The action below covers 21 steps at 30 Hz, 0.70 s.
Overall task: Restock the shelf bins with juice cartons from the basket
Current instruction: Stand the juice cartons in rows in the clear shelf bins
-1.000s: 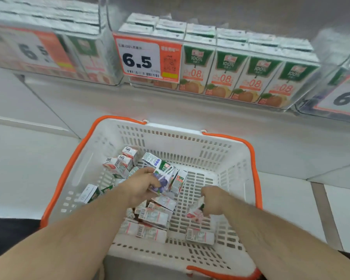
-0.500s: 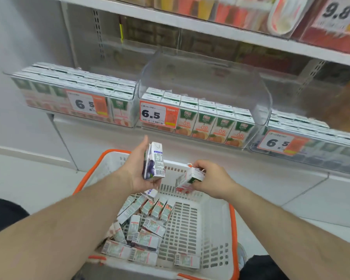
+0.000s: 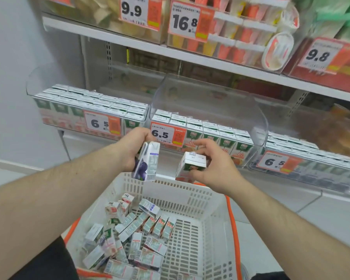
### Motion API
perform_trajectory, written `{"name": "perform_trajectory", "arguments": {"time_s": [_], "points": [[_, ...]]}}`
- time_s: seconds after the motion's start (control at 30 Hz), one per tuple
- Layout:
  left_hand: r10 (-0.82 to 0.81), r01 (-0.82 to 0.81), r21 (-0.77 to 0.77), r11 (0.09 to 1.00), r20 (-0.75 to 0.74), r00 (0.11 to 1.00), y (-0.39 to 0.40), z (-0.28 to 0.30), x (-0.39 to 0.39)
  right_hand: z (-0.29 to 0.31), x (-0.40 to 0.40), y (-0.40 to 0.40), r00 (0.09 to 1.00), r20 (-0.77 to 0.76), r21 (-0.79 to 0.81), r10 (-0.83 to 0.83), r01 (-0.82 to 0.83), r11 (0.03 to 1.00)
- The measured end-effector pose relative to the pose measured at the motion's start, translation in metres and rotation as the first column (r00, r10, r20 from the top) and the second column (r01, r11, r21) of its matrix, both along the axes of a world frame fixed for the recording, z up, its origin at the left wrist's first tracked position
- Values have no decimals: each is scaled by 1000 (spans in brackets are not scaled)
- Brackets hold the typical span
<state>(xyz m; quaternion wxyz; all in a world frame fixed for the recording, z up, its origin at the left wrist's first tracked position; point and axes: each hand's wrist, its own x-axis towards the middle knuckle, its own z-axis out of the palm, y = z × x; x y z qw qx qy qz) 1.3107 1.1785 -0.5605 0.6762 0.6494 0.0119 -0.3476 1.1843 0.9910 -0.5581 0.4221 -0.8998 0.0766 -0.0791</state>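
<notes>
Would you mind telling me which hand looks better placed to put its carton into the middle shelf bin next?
Probably the right hand: its green carton matches the middle bin just ahead. The left hand holds a purple carton, unlike those.

A purple-printed juice carton (image 3: 147,161) is hanging upright in the left hand (image 3: 132,147), and a green-and-white carton (image 3: 190,166) is sitting tilted in the right hand (image 3: 214,165). Below both hands, loose cartons (image 3: 133,237) are lying jumbled in the white basket (image 3: 210,229); beyond the hands, the clear shelf bins (image 3: 208,110) are holding upright rows.
</notes>
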Motion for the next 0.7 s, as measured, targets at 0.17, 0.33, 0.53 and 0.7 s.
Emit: {"name": "perform_trajectory", "arguments": {"time_s": [0.17,0.33,0.53,0.7], "points": [[-240,163,260,952,299,924,15,-3,11,2,10,10,999,22,160,-40,36,986],[-365,335,148,930,461,809,26,-7,13,3,26,22,994,83,312,-68,39,949],[-369,380,138,915,669,645,22,-6,10,11,46,42,965,260,328,-23,-65,942],[-72,184,-48,982,801,594,34,-6,16,24,52,53,908,372,-15,192,-201,979]]}}
